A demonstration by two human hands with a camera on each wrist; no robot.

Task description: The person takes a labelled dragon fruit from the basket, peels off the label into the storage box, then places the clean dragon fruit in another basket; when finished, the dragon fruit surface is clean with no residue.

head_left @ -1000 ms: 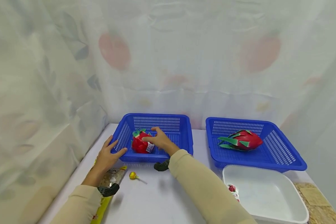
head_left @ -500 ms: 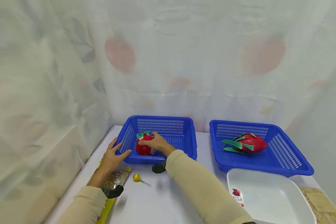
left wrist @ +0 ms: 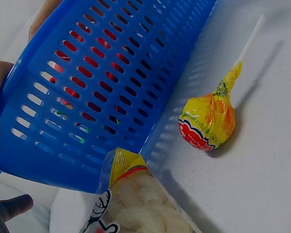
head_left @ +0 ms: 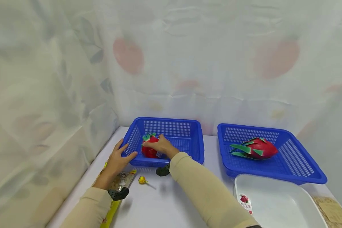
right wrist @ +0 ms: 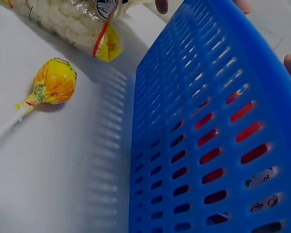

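Narrow gap between left basket (head_left: 167, 128) and right basket (head_left: 297, 156); left basket's right side open from above. Lollipop (head_left: 142, 180), snack bag (head_left: 126, 180) obstruct front; curtain (head_left: 188, 57) behind.

Soft, even light leaves the far curtain (head_left: 199, 63) hazy, and the left basket (head_left: 180, 144) casts a blurred, slotted shadow onto the table (head_left: 142, 209).

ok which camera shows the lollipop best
The left wrist view: the lollipop is large there, its whole stick in frame and printed wrapper clear. The right wrist view also shows the wrapped end close up, but the left edge cuts off the stick. The head view has it whole but small.
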